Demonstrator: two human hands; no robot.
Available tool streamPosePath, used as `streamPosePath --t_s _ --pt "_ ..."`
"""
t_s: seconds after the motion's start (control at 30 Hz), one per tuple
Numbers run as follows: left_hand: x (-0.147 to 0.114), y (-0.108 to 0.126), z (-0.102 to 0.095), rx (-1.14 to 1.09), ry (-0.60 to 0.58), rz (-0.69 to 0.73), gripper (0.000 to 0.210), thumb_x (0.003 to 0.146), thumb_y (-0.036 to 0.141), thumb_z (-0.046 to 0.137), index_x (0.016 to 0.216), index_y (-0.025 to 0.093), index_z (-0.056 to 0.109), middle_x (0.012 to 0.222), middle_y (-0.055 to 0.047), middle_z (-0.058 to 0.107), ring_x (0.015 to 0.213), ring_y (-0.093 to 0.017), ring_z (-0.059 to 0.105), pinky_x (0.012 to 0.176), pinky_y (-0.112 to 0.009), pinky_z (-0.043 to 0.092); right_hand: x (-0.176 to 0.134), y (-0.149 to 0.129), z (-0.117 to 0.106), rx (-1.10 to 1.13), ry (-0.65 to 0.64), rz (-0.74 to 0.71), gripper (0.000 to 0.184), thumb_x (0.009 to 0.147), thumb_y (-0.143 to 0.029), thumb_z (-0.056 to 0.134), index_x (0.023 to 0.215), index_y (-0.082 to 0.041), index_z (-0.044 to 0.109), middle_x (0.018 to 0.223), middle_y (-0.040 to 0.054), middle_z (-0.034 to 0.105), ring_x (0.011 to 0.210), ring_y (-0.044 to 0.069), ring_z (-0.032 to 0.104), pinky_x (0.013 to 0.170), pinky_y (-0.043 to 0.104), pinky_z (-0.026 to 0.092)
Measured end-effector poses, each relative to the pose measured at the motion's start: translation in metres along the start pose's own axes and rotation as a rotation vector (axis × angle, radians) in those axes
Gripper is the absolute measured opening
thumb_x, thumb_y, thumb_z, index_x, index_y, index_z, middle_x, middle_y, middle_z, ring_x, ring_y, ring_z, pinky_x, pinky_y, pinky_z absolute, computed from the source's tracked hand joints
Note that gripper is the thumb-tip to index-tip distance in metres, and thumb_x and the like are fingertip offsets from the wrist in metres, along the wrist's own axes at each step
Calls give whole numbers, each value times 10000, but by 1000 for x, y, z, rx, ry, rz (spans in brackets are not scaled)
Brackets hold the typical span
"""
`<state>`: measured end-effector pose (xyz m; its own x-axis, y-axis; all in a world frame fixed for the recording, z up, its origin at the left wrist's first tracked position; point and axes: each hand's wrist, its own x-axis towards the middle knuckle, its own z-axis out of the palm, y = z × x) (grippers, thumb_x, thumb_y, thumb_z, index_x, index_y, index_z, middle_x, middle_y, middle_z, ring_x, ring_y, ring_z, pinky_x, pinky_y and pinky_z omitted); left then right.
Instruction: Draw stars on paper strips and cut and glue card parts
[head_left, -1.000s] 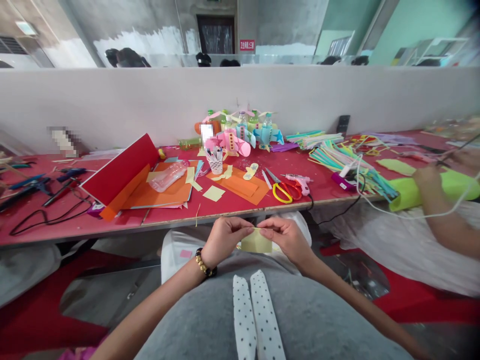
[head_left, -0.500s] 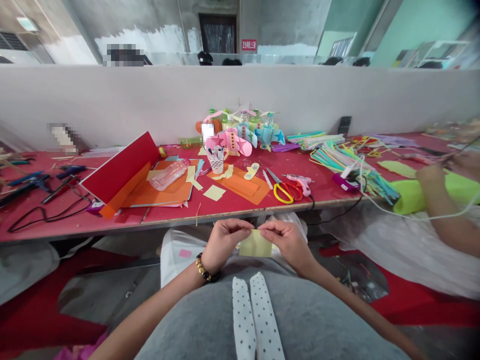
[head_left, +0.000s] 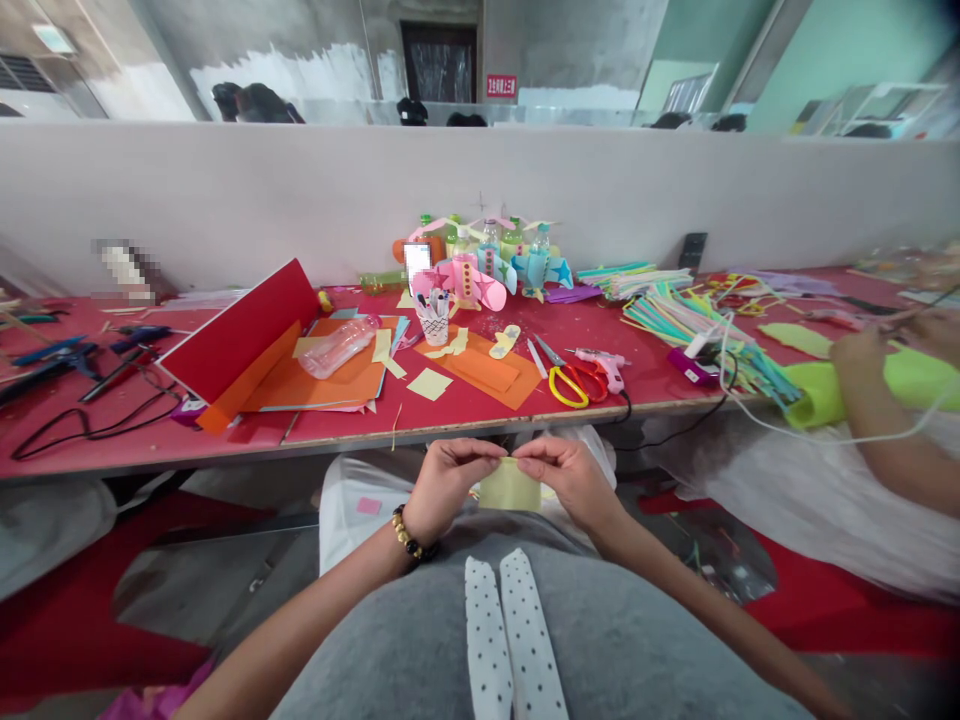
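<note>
A pale partition (head_left: 300, 190) runs behind a long red table (head_left: 637, 370) crowded with craft supplies. A red board (head_left: 240, 335) leans at left; at right lies a spread of pastel strips (head_left: 679, 312), and beyond it a co-worker's hand (head_left: 857, 362) rests by a lime-green roll (head_left: 806, 395). At the back centre stand several bottles dressed in coloured paper (head_left: 466, 285), with wing and star shapes; these look complete.

In front of the table edge, above the lap, the person's left hand (head_left: 450, 485) and right hand (head_left: 574, 480) face each other. Each pinches the upper edge of one small yellow paper (head_left: 510, 487) between thumb and forefinger. It hangs plain and joined to nothing, so work on it seems barely begun; whether it is folded, I cannot tell.

On the table, scissors (head_left: 568, 388), a pink glue gun (head_left: 609, 370) and a loose yellow square (head_left: 430, 384) lie unheld, the square unattached.
</note>
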<state>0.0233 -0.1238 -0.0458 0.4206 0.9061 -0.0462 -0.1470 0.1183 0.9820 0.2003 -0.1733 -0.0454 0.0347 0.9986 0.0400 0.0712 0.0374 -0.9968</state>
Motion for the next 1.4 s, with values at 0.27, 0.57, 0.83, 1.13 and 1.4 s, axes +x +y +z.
streamPosePath --t_s 0.27,0.57,0.83,1.13,1.4 --pt "64 2 -23 87 23 19 238 609 295 777 783 135 749 682 -44 702 587 -134 590 578 -245 460 78 10 -3 -143 -12 -107 167 700 -314 701 791 -179 735 746 29 719 700 175 626 698 293 473" --pt "136 -27 -57 155 62 41 337 494 341 845 737 130 742 681 -47 701 632 -155 599 668 -297 480 150 49 -3 -140 -12 -100 233 637 -356 721 769 -164 718 668 14 684 627 153 581 664 291 452" --pt "140 -37 -63 201 -1 46 425 524 394 836 840 125 750 749 -72 723 698 -187 631 706 -316 501 153 68 -6 -93 -21 -106 278 663 -419 706 782 -167 706 706 17 693 658 155 594 683 285 461" --pt "145 -41 -65 261 -24 66 370 540 396 830 768 125 723 683 -44 687 616 -148 584 614 -269 464 155 67 -7 -98 -36 -89 294 653 -429 713 780 -164 696 701 14 687 656 150 593 676 285 457" --pt "144 -43 -65 286 -33 122 333 596 398 796 761 130 688 642 -4 631 590 -114 530 581 -232 408 155 65 -7 -122 -51 -73 298 658 -435 718 769 -160 693 695 16 678 634 149 580 655 282 442"
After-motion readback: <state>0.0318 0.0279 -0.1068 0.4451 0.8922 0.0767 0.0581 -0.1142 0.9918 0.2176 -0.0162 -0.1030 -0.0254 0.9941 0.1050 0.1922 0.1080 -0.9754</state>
